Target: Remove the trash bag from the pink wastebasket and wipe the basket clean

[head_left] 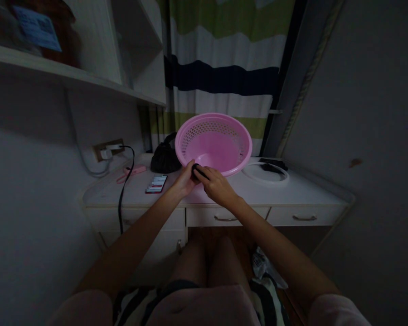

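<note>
Both my hands are together at the front rim of a pink plastic basket (pixel 213 149), which is tilted toward me with its inside showing. A small black bundle (pixel 196 171), perhaps rolled cloth, is between them; its exact kind is too dark to make out. My left hand (pixel 184 179) is closed around its left side. From the right, my right hand (pixel 218 184) presses its fingers over the bundle. Left of the basket sits a black pouch-like bag (pixel 165 157). Nearer to me lies a phone (pixel 156 184) with its screen lit.
The white desk (pixel 204 197) has drawers along its front. On its right lie a white ring (pixel 268 181) and a black cloth (pixel 274 164). A pink strap-like item (pixel 134 170) and a black cable (pixel 125 185) are at the left. A shelf (pixel 85 74) overhangs the upper left.
</note>
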{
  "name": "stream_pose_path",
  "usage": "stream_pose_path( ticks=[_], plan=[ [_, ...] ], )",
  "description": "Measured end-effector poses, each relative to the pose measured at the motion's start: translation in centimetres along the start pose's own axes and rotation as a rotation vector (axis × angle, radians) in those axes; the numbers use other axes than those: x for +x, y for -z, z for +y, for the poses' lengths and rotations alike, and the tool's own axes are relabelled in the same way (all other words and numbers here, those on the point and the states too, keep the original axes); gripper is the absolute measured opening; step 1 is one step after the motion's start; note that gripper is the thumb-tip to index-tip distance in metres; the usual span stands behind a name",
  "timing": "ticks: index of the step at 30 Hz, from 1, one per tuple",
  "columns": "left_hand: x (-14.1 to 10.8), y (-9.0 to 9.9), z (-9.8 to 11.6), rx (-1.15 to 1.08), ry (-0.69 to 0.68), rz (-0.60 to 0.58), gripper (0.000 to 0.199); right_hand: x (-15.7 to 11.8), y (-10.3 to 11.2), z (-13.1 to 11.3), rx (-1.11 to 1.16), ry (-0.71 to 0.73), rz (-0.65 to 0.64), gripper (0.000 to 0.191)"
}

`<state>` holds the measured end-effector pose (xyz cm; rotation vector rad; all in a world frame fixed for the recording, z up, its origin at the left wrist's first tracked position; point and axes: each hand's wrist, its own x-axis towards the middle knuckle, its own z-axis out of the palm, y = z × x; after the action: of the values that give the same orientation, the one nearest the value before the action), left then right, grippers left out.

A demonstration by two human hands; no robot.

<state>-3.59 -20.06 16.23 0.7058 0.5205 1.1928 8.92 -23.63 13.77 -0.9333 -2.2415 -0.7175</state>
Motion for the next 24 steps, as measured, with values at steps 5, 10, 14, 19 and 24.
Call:
stream_pose_path(
  ticks=[5,10,14,19,24],
  plan=[
    [0.1,0.4,-0.1,0.101,-0.091,-0.018,0.025,-3.3,1.6,3.0,0.025,0.084,0.02,0.054],
    [0.5,0.5,-0.1,0.086,-0.083,-0.016,0.023,-5.5,4.1,5.7,0.023,0.078,0.074,0.046],
    [0.7,0.7,-0.1,0.058,-0.072,0.014,0.022,-6.1,5.5,8.1,-0.001,-0.032,0.131,0.041],
    [0.6,0.4,-0.3,0.06,-0.094,0.026,0.023,-5.9,4.2,8.0,-0.052,-0.133,0.281,0.037],
    [0.4,-0.2,-0.7,0.068,-0.117,0.007,0.02,-4.1,0.5,2.7,-0.088,-0.199,0.329,0.037]
  ],
)
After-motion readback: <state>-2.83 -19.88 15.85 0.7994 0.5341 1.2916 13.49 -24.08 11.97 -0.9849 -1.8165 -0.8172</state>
